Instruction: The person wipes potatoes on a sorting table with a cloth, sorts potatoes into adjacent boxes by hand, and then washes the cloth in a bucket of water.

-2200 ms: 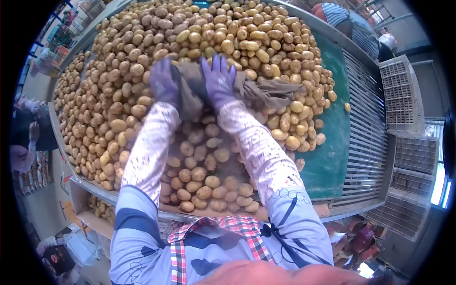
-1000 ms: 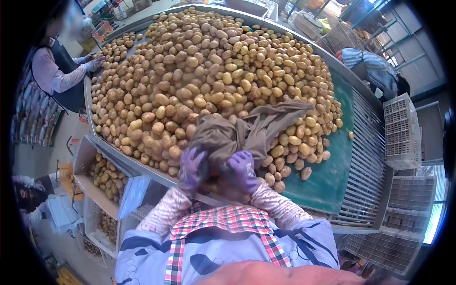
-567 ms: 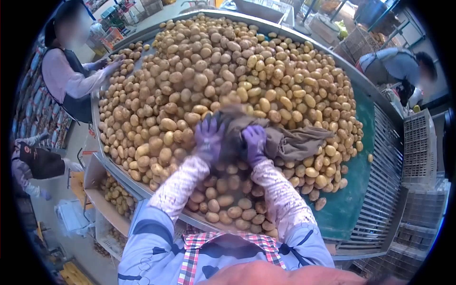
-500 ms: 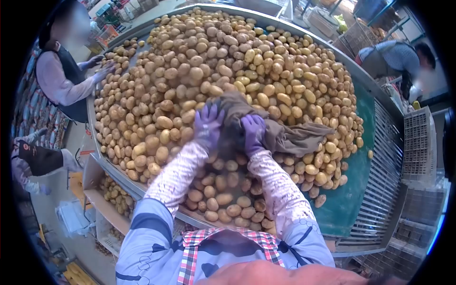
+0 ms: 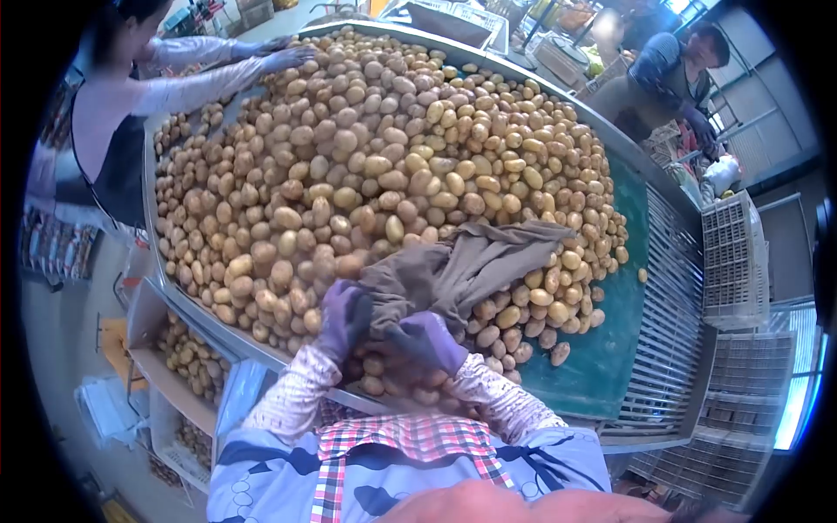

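Observation:
A large heap of potatoes (image 5: pixel 323 157) covers the metal-edged table. Over its near part lies a crumpled brown cloth (image 5: pixel 453 270), its far end stretched to the right. My left hand (image 5: pixel 344 318), in a purple glove, is closed on the cloth's near left edge. My right hand (image 5: pixel 427 342), gloved the same way, is bent round the cloth's near edge, its fingertips partly hidden. Both hands are close to my apron, with some potatoes blurred between and below them.
A co-worker (image 5: pixel 113 131) reaches over the heap at the far left. Another person (image 5: pixel 663 78) stands beyond the table at the right. A green surface (image 5: pixel 593 366) adjoins metal slats (image 5: pixel 667 305). Crates (image 5: pixel 732 253) stand at the right, a potato-filled box (image 5: pixel 192 357) at the lower left.
Both my hands have come back from the heap toward my body, pulling the cloth's near part along. The left co-worker's arms now reach farther over the potatoes. The person at right has straightened up.

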{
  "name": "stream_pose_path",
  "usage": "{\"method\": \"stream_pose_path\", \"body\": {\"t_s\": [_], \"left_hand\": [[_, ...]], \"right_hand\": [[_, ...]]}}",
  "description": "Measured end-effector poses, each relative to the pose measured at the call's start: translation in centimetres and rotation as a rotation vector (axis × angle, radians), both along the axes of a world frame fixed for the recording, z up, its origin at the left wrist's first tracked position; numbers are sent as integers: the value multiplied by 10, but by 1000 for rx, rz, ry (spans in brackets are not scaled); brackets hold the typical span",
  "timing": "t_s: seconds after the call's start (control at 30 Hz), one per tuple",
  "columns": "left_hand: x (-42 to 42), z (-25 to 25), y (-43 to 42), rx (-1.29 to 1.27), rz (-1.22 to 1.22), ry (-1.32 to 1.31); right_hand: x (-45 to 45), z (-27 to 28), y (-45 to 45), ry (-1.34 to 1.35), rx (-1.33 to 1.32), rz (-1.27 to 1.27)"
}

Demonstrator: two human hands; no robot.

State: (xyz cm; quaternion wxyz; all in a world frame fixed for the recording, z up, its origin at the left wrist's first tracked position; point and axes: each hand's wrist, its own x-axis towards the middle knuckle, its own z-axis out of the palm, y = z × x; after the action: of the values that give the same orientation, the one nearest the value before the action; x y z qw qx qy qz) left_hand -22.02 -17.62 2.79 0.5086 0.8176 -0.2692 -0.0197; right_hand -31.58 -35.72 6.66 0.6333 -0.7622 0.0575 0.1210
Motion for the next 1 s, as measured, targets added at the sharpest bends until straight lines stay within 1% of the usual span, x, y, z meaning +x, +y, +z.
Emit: {"method": "stream_pose_path", "body": {"t_s": [0.03,0.07,0.1,0.13,0.17,0.2,0.23,0.27,0.33,0.4,0.43,0.47,0.5,0.53,0.57,0.67,0.7,0.73,0.77,0.8,0.83,0.87,0.93,0.97,1.0], "left_hand": [[-10,-2,2,-67,54,3],[-21,-1,4,-131,108,9],[-21,9,4,-84,91,-27],[-24,-2,6,-102,151,54],[-23,1,7,-48,130,67],[-23,6,6,3,112,77],[-25,8,6,-19,119,71],[-28,9,7,-36,121,66],[-29,7,7,-43,141,45],[-31,-1,3,-24,178,19],[-31,1,1,-31,177,17],[-30,7,-1,-38,177,15],[-29,11,-1,-43,177,15],[-27,13,1,-59,171,-5],[-22,14,2,-77,162,-27],[-8,17,-3,-147,180,-148],[3,19,-9,-171,195,-215],[13,24,-16,-199,212,-284],[22,35,-23,-137,171,-283],[32,50,-30,-75,130,-286],[38,58,-39,-13,93,-289],[39,59,-50,0,30,-235],[35,36,-60,260,-242,-19],[28,30,-63,176,-185,-98],[23,26,-62,165,-188,-110]], "right_hand": [[3,11,-5,-28,-205,174],[10,1,-8,-50,-146,120],[21,-13,-14,-73,-89,64],[44,-17,-27,-53,-71,24],[75,3,-35,-422,54,-217],[108,12,-53,-495,-121,-324],[142,21,-70,-546,-304,-445],[176,24,-83,-801,-531,-488],[226,7,-119,-593,-983,-357],[247,-11,-133,-503,-1250,-224],[258,-35,-141,-387,-1247,-137],[253,-46,-137,-351,-1410,36],[254,-54,-136,-248,-1386,52],[245,-41,-123,-140,-1358,68],[240,-39,-119,-129,-1318,65],[205,-31,-117,-178,-1158,104],[188,-37,-116,-292,-1161,34],[173,-52,-118,-269,-981,96],[141,-53,-107,-446,-941,36],[117,-16,-84,-450,-1106,172],[93,-13,-75,-454,-1173,153],[72,-40,-76,-411,-1067,32],[41,-22,-75,-341,-926,-71],[31,-21,-75,-254,-652,-147],[22,-21,-75,-170,-375,-219]]}}
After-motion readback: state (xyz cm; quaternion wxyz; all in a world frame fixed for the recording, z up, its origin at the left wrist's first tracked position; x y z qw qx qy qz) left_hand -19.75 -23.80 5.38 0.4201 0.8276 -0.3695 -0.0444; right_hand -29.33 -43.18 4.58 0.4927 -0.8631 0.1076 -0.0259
